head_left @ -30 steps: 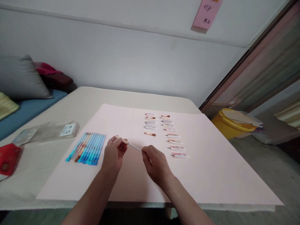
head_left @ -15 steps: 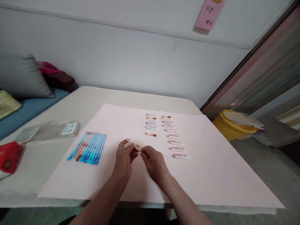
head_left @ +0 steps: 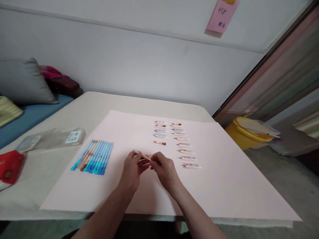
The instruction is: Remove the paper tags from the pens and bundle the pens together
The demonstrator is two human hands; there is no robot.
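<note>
Over the pink sheet (head_left: 139, 129), my left hand (head_left: 131, 171) pinches a slim cream-coloured pen (head_left: 144, 156) along its length. My right hand (head_left: 164, 171) has its fingertips closed round the near right end of it, which they hide. To the left of my hands lies a row of blue and brown pens (head_left: 97, 157), side by side. Beyond and to the right, two columns of small pen parts (head_left: 189, 157) are laid out, with thin white refills and printed sleeves. A short brown-ended piece (head_left: 159, 143) lies closest beyond my right hand.
A clear plastic bag (head_left: 54, 139) with a white label and a red pouch (head_left: 11, 167) rest at the table's left. A yellow bucket (head_left: 240, 134) stands on the floor at the right. A white wall (head_left: 149, 63) closes off the far side.
The cream pen has tilted slightly and more of its length shows between my hands. My right fingers have shifted a little round its end. The laid-out pens and parts stay put.
</note>
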